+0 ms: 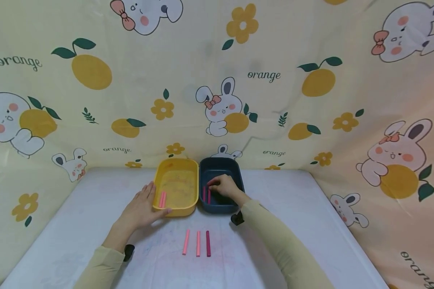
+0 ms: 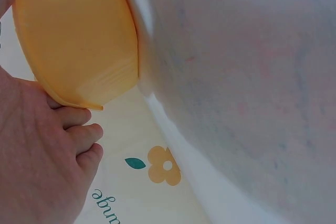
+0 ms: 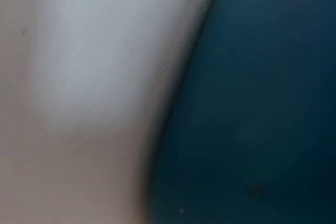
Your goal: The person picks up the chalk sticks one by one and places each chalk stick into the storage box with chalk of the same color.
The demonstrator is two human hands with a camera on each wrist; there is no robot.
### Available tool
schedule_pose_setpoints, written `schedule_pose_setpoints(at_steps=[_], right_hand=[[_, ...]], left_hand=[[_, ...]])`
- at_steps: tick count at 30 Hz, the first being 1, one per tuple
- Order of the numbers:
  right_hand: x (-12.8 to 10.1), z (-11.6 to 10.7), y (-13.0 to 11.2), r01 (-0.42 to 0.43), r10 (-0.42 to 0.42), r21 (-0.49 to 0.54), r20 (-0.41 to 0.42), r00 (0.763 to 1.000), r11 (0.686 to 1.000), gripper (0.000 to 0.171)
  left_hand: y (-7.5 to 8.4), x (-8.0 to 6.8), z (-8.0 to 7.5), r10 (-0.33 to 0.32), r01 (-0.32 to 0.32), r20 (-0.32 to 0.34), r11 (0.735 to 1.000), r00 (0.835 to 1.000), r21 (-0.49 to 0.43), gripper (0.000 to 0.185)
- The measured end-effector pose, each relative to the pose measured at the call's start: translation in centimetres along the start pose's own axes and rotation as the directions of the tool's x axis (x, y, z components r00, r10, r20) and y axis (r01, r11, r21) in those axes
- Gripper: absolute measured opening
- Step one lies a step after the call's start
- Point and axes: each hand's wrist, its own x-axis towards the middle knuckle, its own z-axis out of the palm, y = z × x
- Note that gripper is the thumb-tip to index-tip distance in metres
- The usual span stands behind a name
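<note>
Two pink sticks [image 1: 162, 199] in yellow plastic tray [image 1: 176, 210] steadied by flat left hand [image 1: 142, 208], two dark ones [image 1: 207, 194] in navy tray [image 1: 217, 165] under curled right hand [image 1: 224, 186], grip unclear; three sticks [image 1: 197, 243] left on table.

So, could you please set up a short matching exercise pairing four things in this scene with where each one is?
Things:
1. left hand
2. right hand
3. light pink sticks
4. row of three sticks

Places:
A. on the white table, in front of both boxes
B. inside the dark blue box
C. lying in the yellow box
D. against the outer left side of the yellow box

Pairs: 1-D, 2-B, 3-C, 4-A
</note>
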Motion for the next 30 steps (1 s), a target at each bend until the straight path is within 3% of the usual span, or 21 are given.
schedule_pose_setpoints(at_steps=[30], right_hand=[[0.01,0.09,-0.04,0.048,-0.048,-0.054,0.0,0.999,0.997,0.014]], left_hand=[[0.27,0.02,-0.09,-0.004,0.004,0.015,1.0,1.0,-0.004,0.121]])
